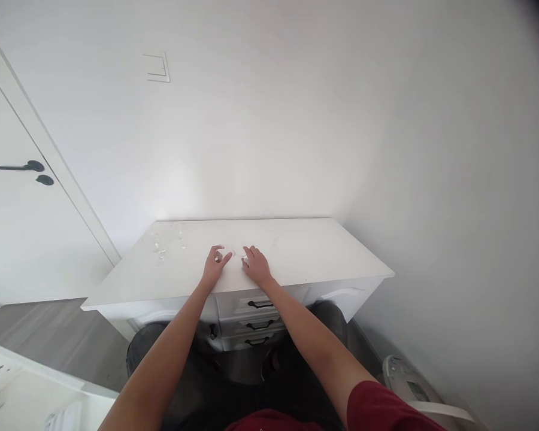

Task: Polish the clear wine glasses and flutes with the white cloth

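Both my hands are over the white top of a low cabinet, near its middle. My left hand has thumb and forefinger apart, with no object clearly between them. My right hand is curled, its thumb and fingertips around a small clear piece; its exact kind is too small to make out. A faint clear bit shows in the gap between the hands. Several small transparent objects stand on the left part of the top, and a few more clear pieces sit just right of them.
A white wall with a light switch rises behind the cabinet. Drawers with black handles face my knees. At left is a white door with a dark handle. A pale appliance stands on the floor at lower right.
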A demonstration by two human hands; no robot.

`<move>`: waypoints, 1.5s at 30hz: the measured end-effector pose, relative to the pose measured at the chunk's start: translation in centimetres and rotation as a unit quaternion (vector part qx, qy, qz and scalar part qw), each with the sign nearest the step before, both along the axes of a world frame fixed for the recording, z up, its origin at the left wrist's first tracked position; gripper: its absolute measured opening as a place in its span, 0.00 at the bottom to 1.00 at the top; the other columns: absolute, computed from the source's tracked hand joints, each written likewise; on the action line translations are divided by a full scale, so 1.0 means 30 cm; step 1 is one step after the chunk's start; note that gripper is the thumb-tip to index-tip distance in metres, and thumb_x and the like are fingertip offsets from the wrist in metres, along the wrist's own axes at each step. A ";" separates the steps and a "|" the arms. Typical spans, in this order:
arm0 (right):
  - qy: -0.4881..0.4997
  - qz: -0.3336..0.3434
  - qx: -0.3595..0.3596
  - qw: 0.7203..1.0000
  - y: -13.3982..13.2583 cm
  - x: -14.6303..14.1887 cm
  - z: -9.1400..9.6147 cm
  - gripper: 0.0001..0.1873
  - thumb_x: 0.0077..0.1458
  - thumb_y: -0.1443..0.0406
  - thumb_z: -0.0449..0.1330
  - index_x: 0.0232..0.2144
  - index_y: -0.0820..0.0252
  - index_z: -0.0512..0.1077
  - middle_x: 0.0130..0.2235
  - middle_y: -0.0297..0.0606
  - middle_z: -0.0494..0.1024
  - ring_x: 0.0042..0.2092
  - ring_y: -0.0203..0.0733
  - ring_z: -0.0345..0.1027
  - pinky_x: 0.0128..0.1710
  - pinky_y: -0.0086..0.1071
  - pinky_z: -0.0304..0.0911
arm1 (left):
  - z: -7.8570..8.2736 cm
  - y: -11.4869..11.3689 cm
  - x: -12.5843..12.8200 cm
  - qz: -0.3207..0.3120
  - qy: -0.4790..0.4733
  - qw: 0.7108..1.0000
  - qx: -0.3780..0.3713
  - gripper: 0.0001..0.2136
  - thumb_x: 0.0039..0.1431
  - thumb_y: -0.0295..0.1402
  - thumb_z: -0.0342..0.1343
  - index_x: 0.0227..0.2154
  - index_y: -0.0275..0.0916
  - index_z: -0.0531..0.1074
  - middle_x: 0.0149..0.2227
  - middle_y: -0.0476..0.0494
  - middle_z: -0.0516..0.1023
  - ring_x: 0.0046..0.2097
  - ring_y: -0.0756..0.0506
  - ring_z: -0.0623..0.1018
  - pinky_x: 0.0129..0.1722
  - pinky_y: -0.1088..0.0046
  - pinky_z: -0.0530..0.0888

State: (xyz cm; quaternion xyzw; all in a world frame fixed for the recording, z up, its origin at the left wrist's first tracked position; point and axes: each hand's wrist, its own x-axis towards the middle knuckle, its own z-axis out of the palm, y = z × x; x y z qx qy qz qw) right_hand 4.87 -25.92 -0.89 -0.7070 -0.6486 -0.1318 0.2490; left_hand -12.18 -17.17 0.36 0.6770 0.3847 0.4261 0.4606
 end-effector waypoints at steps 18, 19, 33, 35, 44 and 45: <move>0.056 -0.105 -0.116 0.986 0.013 0.043 -0.030 0.15 0.68 0.60 0.58 0.51 0.64 0.71 0.50 0.44 0.73 0.48 0.43 0.71 0.48 0.41 0.71 | -0.014 0.000 0.019 -0.091 0.022 0.996 -0.013 0.13 0.69 0.38 0.56 0.48 0.32 0.71 0.42 0.42 0.74 0.37 0.48 0.76 0.37 0.70 0.77; 0.066 -0.116 -0.120 0.984 0.000 0.055 -0.034 0.15 0.68 0.60 0.58 0.51 0.64 0.71 0.50 0.44 0.73 0.47 0.42 0.72 0.48 0.40 0.71 | -0.015 0.000 0.018 -0.090 0.024 0.995 -0.018 0.13 0.69 0.39 0.55 0.47 0.33 0.71 0.42 0.41 0.74 0.38 0.48 0.76 0.38 0.70 0.77; 0.127 -0.225 -0.140 0.956 -0.196 0.422 0.001 0.16 0.68 0.59 0.58 0.51 0.64 0.71 0.50 0.44 0.73 0.48 0.43 0.72 0.48 0.40 0.71 | -0.049 0.026 0.016 -0.062 -0.001 0.994 -0.088 0.14 0.69 0.39 0.56 0.49 0.33 0.72 0.45 0.39 0.74 0.42 0.46 0.77 0.42 0.66 0.78; 0.130 -0.233 -0.134 0.954 -0.197 0.455 0.007 0.16 0.67 0.60 0.59 0.52 0.64 0.70 0.51 0.44 0.73 0.48 0.43 0.71 0.48 0.41 0.71 | -0.046 0.026 0.013 -0.056 -0.002 0.994 -0.089 0.14 0.69 0.39 0.55 0.50 0.33 0.71 0.46 0.39 0.74 0.42 0.46 0.77 0.43 0.66 0.78; 0.101 -0.259 -0.143 0.950 -0.187 0.480 0.013 0.15 0.68 0.60 0.58 0.52 0.63 0.70 0.51 0.44 0.72 0.49 0.44 0.71 0.49 0.41 0.71 | -0.042 0.024 0.012 -0.051 -0.028 0.992 -0.108 0.13 0.69 0.38 0.56 0.48 0.32 0.72 0.43 0.41 0.75 0.39 0.47 0.77 0.39 0.69 0.78; 0.094 -0.259 -0.145 0.950 -0.190 0.474 0.013 0.15 0.68 0.60 0.58 0.52 0.63 0.70 0.51 0.44 0.72 0.49 0.43 0.71 0.49 0.41 0.71 | -0.045 0.027 0.011 -0.045 -0.036 0.992 -0.112 0.13 0.69 0.38 0.56 0.48 0.32 0.72 0.43 0.41 0.75 0.40 0.47 0.77 0.40 0.69 0.78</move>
